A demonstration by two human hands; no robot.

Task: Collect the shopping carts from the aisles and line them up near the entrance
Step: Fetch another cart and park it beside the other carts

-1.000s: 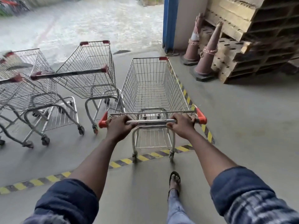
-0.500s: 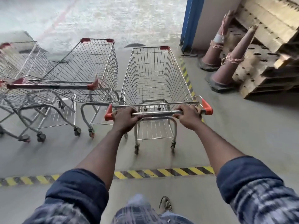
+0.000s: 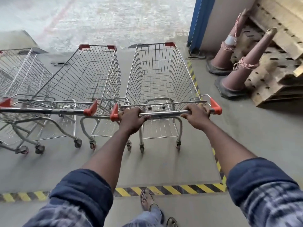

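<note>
Fingers (image 3: pixel 142 118) of my left hand (image 3: pixel 131 120) and right hand (image 3: pixel 196 119) are clamped round the handle bar (image 3: pixel 164 114); the cart (image 3: pixel 161 74) sits just right of the neighbouring cart (image 3: pixel 88 79), handle caps (image 3: pixel 114 114) almost touching. Drift towards it and I reckon frames snag; overcorrect away, cones (image 3: pixel 236 79) get clipped.

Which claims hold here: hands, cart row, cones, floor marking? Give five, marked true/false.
1. The left hand and right hand both grip the handle bar of the rightmost shopping cart. True.
2. That cart carries groceries. False: its basket is empty.
3. Traffic cones stand to its right, beside wooden pallets. True.
4. Its wheels sit on the person's side of the yellow-black floor stripe. False: they are beyond the stripe.
5. No cart stands to its left. False: a neighbouring shopping cart stands alongside, with another further left.
</note>
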